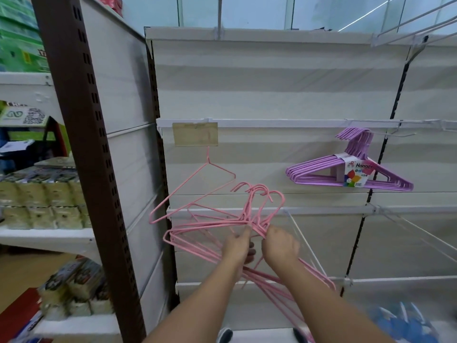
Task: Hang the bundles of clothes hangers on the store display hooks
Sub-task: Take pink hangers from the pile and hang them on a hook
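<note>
A loose bundle of pink wire hangers [197, 229] lies tilted in front of the white display wall. My left hand [238, 246] and my right hand [280, 246] both grip the bundle just below its hooks, side by side. One single pink hanger [197, 191] hangs on a display hook under a beige price tag [195, 134]. A labelled bundle of purple hangers [351, 173] hangs on a hook [395, 133] at the right.
White wire hooks [306, 246] stick out from the lower rails to the right of my hands. A brown slotted upright [96, 154] and shelves of packaged goods [42, 199] stand at the left. Blue items [405, 323] lie low at the right.
</note>
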A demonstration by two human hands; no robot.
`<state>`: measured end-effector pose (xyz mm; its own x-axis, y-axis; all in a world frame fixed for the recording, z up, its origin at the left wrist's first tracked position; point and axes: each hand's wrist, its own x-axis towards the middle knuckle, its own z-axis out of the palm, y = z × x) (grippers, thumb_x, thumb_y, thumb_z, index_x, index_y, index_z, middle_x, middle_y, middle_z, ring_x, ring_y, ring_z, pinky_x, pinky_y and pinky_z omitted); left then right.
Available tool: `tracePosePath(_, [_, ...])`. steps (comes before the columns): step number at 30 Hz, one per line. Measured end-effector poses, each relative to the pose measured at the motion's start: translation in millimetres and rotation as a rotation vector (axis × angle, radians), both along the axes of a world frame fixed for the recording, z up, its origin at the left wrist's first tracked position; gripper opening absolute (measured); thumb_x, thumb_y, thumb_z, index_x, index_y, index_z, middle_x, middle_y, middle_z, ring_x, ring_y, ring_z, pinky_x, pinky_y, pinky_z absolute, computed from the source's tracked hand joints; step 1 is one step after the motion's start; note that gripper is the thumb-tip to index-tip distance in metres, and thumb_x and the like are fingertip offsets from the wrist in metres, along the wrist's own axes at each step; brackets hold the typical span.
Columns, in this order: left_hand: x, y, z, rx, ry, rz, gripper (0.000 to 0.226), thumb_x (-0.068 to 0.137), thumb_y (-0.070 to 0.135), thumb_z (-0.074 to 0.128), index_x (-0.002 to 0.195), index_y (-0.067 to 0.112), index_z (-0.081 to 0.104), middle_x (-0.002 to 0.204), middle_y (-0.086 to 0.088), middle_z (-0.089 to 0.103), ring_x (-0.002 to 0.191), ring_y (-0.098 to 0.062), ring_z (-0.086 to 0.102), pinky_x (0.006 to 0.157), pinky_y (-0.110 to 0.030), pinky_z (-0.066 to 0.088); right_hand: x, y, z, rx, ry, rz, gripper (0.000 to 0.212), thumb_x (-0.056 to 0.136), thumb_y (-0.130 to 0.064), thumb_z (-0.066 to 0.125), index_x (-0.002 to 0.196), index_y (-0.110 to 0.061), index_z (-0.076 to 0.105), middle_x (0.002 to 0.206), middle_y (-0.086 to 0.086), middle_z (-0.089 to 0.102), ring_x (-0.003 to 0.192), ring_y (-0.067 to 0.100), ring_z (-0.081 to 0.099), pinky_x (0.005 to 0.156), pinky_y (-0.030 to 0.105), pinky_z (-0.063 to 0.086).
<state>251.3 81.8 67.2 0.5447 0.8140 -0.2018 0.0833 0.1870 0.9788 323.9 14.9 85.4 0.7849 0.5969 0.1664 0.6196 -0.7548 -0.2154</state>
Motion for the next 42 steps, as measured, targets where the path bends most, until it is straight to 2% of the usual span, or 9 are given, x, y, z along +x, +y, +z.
tracePosePath(4, [9,-5,-3,-0.408,-0.151,-0.098,0.076,0.064,0.071,0.064,0.104,0.006,0.064,0.106,-0.011,0.065,0.097,-0.024,0.061,0.076,-0.032,0.052,-13,-6,-19,-0.013,-0.003,0.053,0.030,0.098,-0.013,0.036,0.124,-0.015,0.051,0.121,0.007,0.061,0.113,0.026,0.059,0.089,0.032,0.046])
tracePosePath(9, [-2,7,8,-0.825,-0.430,-0.064,0.075,0.071,0.076,0.055,0.089,0.003,0.060,0.064,-0.014,0.063,0.069,-0.026,0.057,0.064,-0.039,0.048,-32,-6,-33,0.093,0.051,0.125,0.028,0.096,-0.016,0.042,0.122,-0.017,0.049,0.123,0.008,0.053,0.112,0.029,0.058,0.087,0.035,0.044])
tracePosePath(16, [-11,20,-10,-0.785,-0.464,0.059,0.031,0.090,0.033,0.045,0.070,0.009,0.051,0.068,-0.017,0.054,0.067,-0.030,0.054,0.070,-0.039,0.048,-36,-15,-40,0.354,0.576,0.450,0.030,0.073,-0.020,0.059,0.103,-0.026,0.061,0.108,0.004,0.066,0.105,0.024,0.061,0.088,0.032,0.050])
tracePosePath(19, [-21,26,-23,-0.794,-0.391,0.000,0.035,0.085,0.027,0.046,0.073,-0.001,0.064,0.069,-0.020,0.062,0.059,-0.031,0.063,0.062,-0.036,0.053,-37,-23,-40,0.487,1.061,0.531,0.016,0.089,-0.024,0.056,0.103,-0.023,0.062,0.103,0.001,0.066,0.092,0.012,0.061,0.085,0.024,0.049])
tracePosePath(21, [-28,25,-27,-0.777,-0.347,-0.038,0.043,0.088,0.030,0.044,0.073,-0.003,0.068,0.067,-0.019,0.066,0.052,-0.029,0.064,0.059,-0.034,0.054,-30,-25,-44,0.503,1.190,0.496,0.023,0.098,-0.019,0.042,0.099,-0.016,0.065,0.093,0.003,0.064,0.081,0.013,0.058,0.078,0.025,0.048])
tracePosePath(25, [-33,23,-41,-0.732,-0.279,-0.071,0.042,0.092,0.022,0.040,0.072,-0.003,0.066,0.061,-0.018,0.067,0.045,-0.028,0.064,0.042,-0.031,0.054,-17,-29,-48,0.479,1.224,0.389,0.033,0.095,-0.012,0.035,0.091,-0.011,0.067,0.083,0.003,0.066,0.070,0.012,0.056,0.064,0.022,0.043])
tracePosePath(29, [-31,21,-52,-0.724,-0.268,-0.116,0.038,0.093,0.019,0.044,0.062,0.001,0.058,0.058,-0.017,0.065,0.042,-0.027,0.062,0.038,-0.025,0.050,-10,-5,-54,0.647,0.947,0.115,0.026,0.087,-0.021,0.049,0.064,-0.014,0.058,0.060,0.005,0.057,0.057,0.017,0.048,0.057,0.027,0.036])
tracePosePath(37, [-28,10,-50,-0.643,-0.255,-0.296,0.032,0.062,0.018,0.071,0.088,0.000,0.073,0.091,-0.016,0.065,0.080,-0.028,0.061,0.072,-0.034,0.045,4,20,-34,0.544,1.270,0.139,0.018,0.089,-0.009,0.061,0.075,0.002,0.067,0.070,0.019,0.059,0.059,0.025,0.057,0.057,0.033,0.049])
tracePosePath(42, [-30,10,-49,-0.588,-0.156,-0.341,0.026,0.079,0.017,0.054,0.084,0.001,0.074,0.087,-0.015,0.069,0.071,-0.024,0.064,0.063,-0.030,0.048,4,20,-29,0.405,1.205,0.145,0.021,0.092,0.006,0.048,0.077,0.003,0.062,0.066,0.015,0.053,0.059,0.021,0.051,0.054,0.027,0.044])
